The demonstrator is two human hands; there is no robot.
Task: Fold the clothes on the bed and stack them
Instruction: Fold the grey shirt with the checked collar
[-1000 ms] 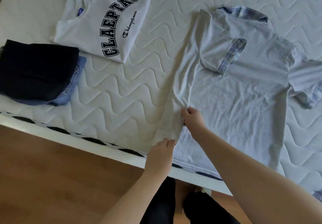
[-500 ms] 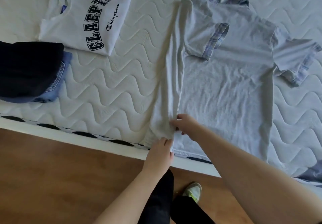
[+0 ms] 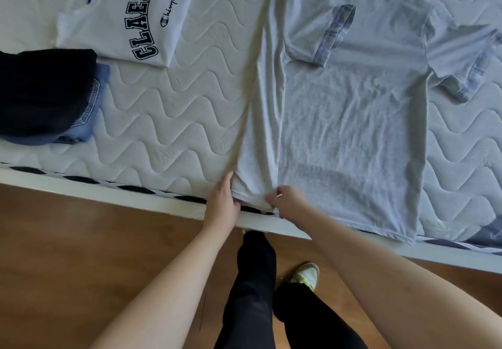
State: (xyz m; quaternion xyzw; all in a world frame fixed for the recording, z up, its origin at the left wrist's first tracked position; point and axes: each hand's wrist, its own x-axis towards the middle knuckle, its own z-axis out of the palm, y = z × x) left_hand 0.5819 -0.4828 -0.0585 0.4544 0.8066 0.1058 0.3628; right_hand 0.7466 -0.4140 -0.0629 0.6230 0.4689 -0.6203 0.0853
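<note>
Comparing with a second before, both hands were found lower on the grey polo shirt [image 3: 350, 131], down at its hem by the bed [image 3: 190, 98] edge. The left hand [image 3: 221, 203] lay with straight fingers against the folded strip's outer corner; the right hand [image 3: 289, 199] pinched the strip's inner edge. The left side panel and sleeve had been folded inward, so the far sleeve probably remained. A folded white printed T-shirt [image 3: 122, 14] and a dark stack [image 3: 46, 90] lay well apart.
</note>
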